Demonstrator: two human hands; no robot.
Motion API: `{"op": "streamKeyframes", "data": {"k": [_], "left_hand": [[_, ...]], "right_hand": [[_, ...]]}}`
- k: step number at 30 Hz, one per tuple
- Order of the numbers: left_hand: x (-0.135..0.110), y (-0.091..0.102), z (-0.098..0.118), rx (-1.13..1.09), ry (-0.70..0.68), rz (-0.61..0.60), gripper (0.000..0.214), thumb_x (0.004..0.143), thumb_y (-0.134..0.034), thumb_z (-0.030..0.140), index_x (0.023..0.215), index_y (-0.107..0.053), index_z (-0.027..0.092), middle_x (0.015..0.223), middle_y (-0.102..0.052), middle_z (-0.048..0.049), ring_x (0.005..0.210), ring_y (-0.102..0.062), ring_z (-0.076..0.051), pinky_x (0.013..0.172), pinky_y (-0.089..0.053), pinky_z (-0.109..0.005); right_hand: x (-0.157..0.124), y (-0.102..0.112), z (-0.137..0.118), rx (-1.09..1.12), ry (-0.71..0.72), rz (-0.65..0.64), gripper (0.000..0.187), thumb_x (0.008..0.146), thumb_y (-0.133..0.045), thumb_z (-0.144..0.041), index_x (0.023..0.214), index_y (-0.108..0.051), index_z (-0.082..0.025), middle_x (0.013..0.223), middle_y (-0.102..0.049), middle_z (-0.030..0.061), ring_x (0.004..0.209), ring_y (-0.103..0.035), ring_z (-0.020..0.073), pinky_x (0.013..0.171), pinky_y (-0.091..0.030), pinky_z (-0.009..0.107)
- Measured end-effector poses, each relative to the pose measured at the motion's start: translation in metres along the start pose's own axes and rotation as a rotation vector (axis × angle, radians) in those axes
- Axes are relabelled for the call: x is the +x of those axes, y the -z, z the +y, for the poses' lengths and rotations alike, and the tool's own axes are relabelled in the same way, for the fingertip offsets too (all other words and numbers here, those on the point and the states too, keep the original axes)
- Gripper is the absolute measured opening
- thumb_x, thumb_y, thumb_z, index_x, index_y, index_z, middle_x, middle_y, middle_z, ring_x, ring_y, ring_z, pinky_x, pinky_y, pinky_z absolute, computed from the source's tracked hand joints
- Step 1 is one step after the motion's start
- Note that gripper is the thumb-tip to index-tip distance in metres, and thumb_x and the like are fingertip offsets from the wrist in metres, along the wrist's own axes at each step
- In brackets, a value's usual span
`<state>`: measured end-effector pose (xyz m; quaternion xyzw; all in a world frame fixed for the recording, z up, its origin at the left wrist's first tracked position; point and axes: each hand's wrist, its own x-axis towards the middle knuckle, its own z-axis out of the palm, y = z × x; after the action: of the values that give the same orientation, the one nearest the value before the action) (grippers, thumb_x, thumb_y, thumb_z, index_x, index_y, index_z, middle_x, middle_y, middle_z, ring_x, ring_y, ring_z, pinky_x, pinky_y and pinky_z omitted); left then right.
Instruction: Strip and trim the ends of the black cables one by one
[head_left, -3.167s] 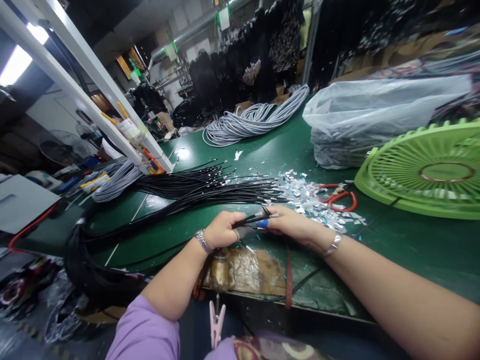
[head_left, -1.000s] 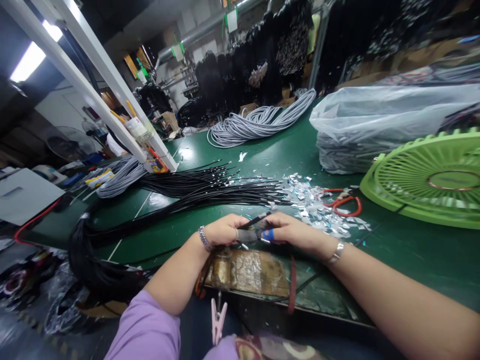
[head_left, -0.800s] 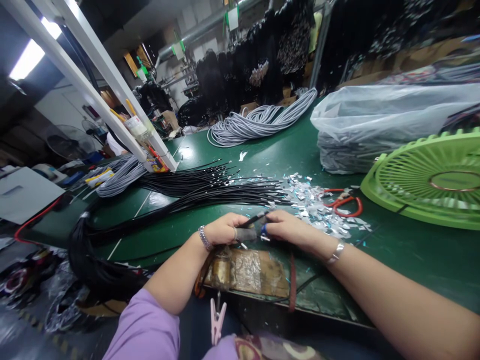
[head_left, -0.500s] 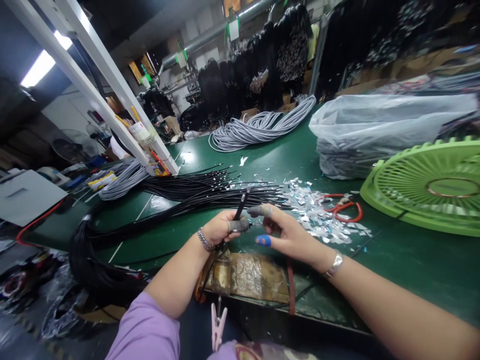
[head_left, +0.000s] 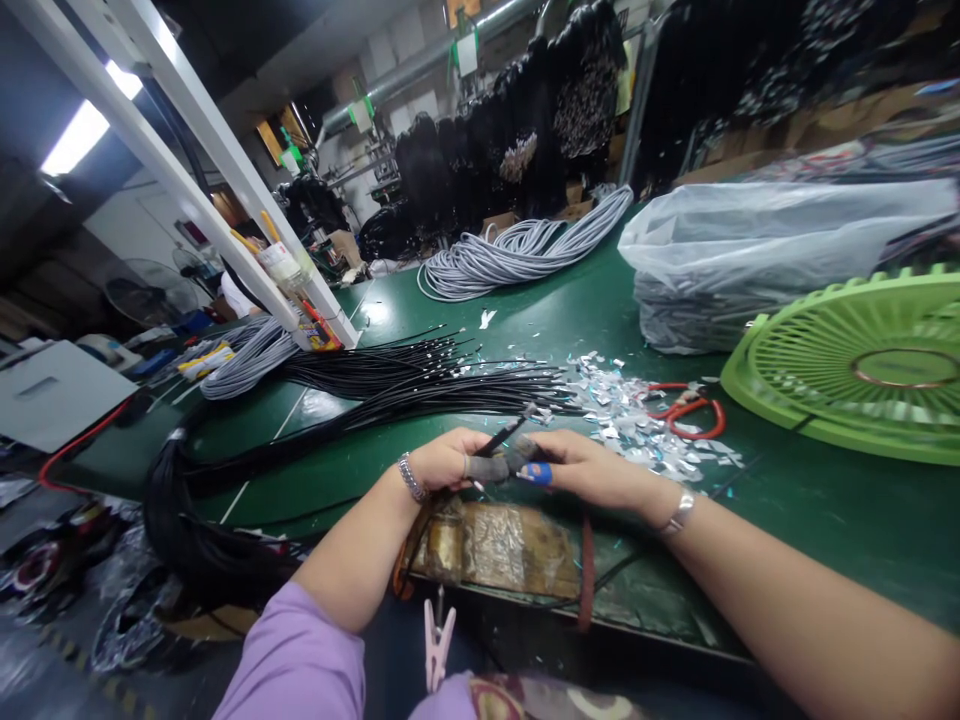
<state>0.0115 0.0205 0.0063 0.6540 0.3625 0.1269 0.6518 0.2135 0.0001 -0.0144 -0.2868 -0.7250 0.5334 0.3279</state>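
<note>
My left hand [head_left: 450,462], with a grey finger cover, is closed around a black cable [head_left: 504,434], whose end slants up to the right. Meeting it from the other side, my right hand [head_left: 581,466] has its thumb and fingers pinched together, a blue cover on the thumb. What the right fingertips grip is hidden between the hands. Behind both hands lies a bundle of black cables [head_left: 420,400] with stripped ends. Silvery foil scraps [head_left: 619,415] are scattered to its right, beside red-handled scissors [head_left: 709,420]. Below the hands is a tape-covered board [head_left: 517,550] at the table edge.
A green fan [head_left: 862,370] stands at the right, before a plastic bag [head_left: 720,270]. Coiled grey cables [head_left: 517,255] lie at the back of the green table [head_left: 345,465]. White posts [head_left: 225,190] rise at the left. A pink clothespin [head_left: 437,645] hangs at the front.
My right hand has moved left and closed its fingers against those of my left hand. The black cable end has tilted from nearly upright towards the right.
</note>
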Motion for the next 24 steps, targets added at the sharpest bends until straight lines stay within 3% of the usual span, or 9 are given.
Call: {"op": "streamKeyframes", "data": {"k": [2,4,10,12,15,18,24], "left_hand": [[0.000,0.000,0.001,0.075,-0.059,-0.016,0.050,0.058,-0.075,0.061,0.064,-0.062,0.013,0.049,-0.046,0.0024,0.044,-0.037,-0.007,0.043,-0.028,-0.022],[0.001,0.002,0.000,0.172,-0.146,-0.002,0.047,0.061,-0.073,0.059,0.064,-0.063,0.013,0.054,-0.048,0.0014,0.051,-0.041,-0.010,0.049,-0.033,-0.023],[0.005,0.012,-0.007,0.449,-0.263,0.047,0.041,0.078,-0.060,0.054,0.071,-0.061,0.014,0.057,-0.047,0.0019,0.056,-0.042,-0.010,0.054,-0.035,-0.021],[0.005,0.013,-0.007,0.487,-0.288,0.048,0.042,0.080,-0.058,0.054,0.073,-0.061,0.013,0.058,-0.048,0.0017,0.057,-0.043,-0.011,0.056,-0.036,-0.021],[0.006,0.013,-0.008,0.542,-0.329,0.061,0.041,0.080,-0.057,0.054,0.074,-0.061,0.014,0.058,-0.048,0.0017,0.058,-0.044,-0.011,0.057,-0.036,-0.022],[0.007,0.013,-0.009,0.570,-0.353,0.061,0.038,0.081,-0.058,0.051,0.071,-0.060,0.014,0.057,-0.050,0.0017,0.057,-0.044,-0.011,0.057,-0.036,-0.022],[0.009,0.014,-0.011,0.539,-0.314,0.039,0.037,0.078,-0.061,0.051,0.069,-0.061,0.015,0.056,-0.051,0.0013,0.058,-0.046,-0.012,0.058,-0.038,-0.021]], "right_hand": [[0.000,0.000,0.003,0.106,-0.112,-0.072,0.031,0.070,-0.065,-0.050,0.066,-0.058,-0.020,0.056,-0.048,-0.0042,0.051,-0.039,0.0112,0.050,-0.032,0.025],[0.002,0.002,0.005,0.114,-0.177,-0.055,0.033,0.066,-0.068,-0.050,0.064,-0.056,-0.019,0.055,-0.046,-0.0048,0.051,-0.037,0.0104,0.050,-0.030,0.025],[0.007,0.012,0.006,0.102,-0.295,0.288,0.039,0.059,-0.071,-0.054,0.064,-0.054,-0.019,0.049,-0.043,-0.0070,0.046,-0.032,0.0075,0.043,-0.022,0.022],[0.007,0.013,0.003,0.143,-0.372,0.334,0.043,0.060,-0.069,-0.059,0.067,-0.053,-0.019,0.050,-0.049,-0.0059,0.043,-0.031,0.0063,0.040,-0.020,0.022],[0.004,0.011,-0.001,0.134,-0.468,0.223,0.045,0.063,-0.065,-0.062,0.067,-0.053,-0.018,0.058,-0.063,0.0008,0.040,-0.034,0.0057,0.038,-0.021,0.021],[0.003,0.004,-0.003,0.116,-0.480,0.094,0.041,0.062,-0.068,-0.056,0.065,-0.053,-0.018,0.061,-0.066,0.0027,0.041,-0.038,0.0063,0.038,-0.023,0.021],[0.008,-0.012,0.002,0.112,-0.426,0.191,0.031,0.061,-0.072,-0.039,0.054,-0.049,-0.019,0.045,-0.049,-0.0065,0.041,-0.033,0.0054,0.039,-0.021,0.020]]}}
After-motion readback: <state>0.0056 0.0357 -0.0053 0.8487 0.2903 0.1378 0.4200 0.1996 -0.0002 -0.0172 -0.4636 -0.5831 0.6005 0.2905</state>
